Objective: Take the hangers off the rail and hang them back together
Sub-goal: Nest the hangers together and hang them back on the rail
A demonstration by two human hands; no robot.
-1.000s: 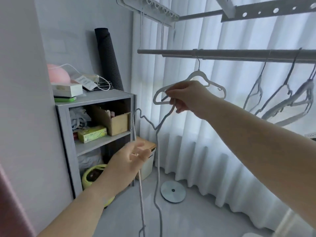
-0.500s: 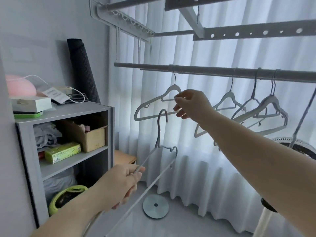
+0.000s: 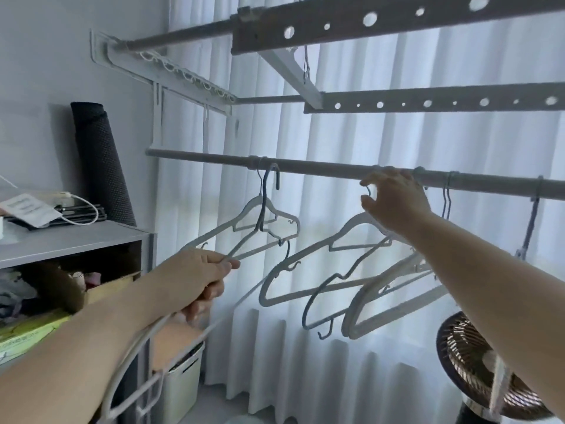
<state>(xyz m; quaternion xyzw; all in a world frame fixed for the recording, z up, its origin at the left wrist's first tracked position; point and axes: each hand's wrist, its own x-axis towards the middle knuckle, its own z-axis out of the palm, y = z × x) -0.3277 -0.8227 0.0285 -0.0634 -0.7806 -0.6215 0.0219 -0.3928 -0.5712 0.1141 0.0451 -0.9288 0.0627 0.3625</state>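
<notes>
Nearest the camera, the left hand [image 3: 198, 280] is closed around the thin bars of a bundle of pale hangers [image 3: 146, 347], which trail down past the forearm toward the lower left. The same grip also reaches the shoulder of a darker hanger [image 3: 263, 218] whose hook is caught over the rail [image 3: 321, 168] near its left end, just beside a white hanger [image 3: 275, 215] hooked at the same spot.

Farther out, the right hand [image 3: 394, 198] is raised to the rail, fingers partly curled and narrow, pinching the hook of another white hanger [image 3: 324, 258]; the fingertips [image 3: 371, 177] touch the underside of the rail. Whether that hook is still over the rail or already off cannot be told.

Toward the rail's right end more hangers [image 3: 397, 301] hang close together, tilted and overlapping.

Behind everything a white curtain [image 3: 367, 133] covers the window, a grey shelf unit [image 3: 76, 237] stands at the left wall, and a fan [image 3: 477, 371] sits low on the right.
</notes>
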